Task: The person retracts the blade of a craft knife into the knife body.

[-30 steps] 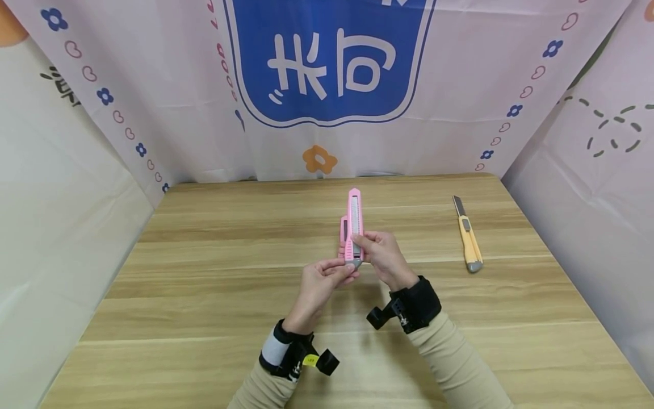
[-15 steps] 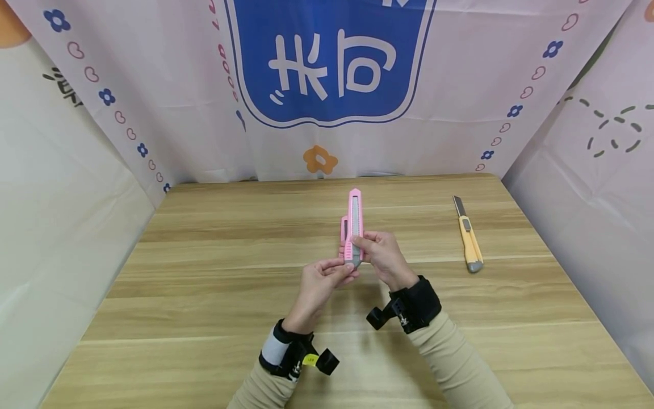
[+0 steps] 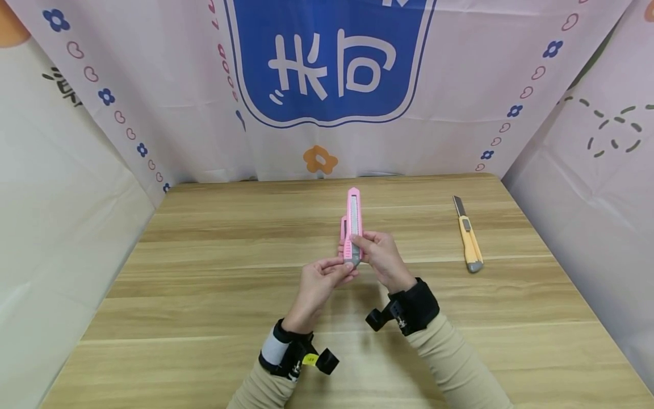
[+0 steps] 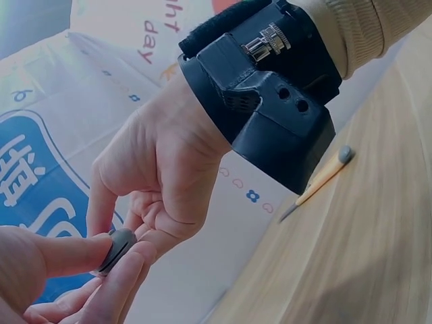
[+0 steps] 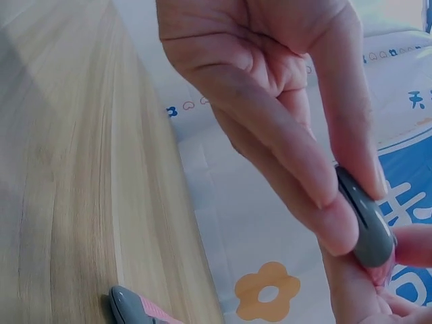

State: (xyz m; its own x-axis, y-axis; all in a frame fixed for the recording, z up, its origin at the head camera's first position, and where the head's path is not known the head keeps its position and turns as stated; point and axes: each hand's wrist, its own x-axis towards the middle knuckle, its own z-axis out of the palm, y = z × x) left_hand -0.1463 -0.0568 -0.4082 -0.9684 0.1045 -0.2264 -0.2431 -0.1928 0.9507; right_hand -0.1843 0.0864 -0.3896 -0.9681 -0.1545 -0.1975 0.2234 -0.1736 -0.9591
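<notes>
Above the table, I hold a pink utility knife (image 3: 353, 218) pointing away from me. My left hand (image 3: 322, 284) pinches its grey end cap (image 4: 118, 250) between thumb and fingers. My right hand (image 3: 384, 257) grips the pink body just ahead of the cap, thumb on top. A silver strip shows along the slot, and no blade sticks out at the tip. A second pink utility knife (image 3: 343, 227) lies on the table, mostly hidden behind the held one; its grey end (image 5: 125, 307) shows in the right wrist view.
A yellow utility knife (image 3: 469, 241) lies to the right on the wooden table (image 3: 204, 284), its blade (image 3: 458, 205) extended and pointing away. A printed white cloth (image 3: 194, 113) hangs behind the table's far edge. Each wrist wears a black camera band (image 3: 415, 305).
The held pink knife and my right hand have shifted very slightly left. My left hand keeps its pinch on the cap, and the yellow knife has not moved.
</notes>
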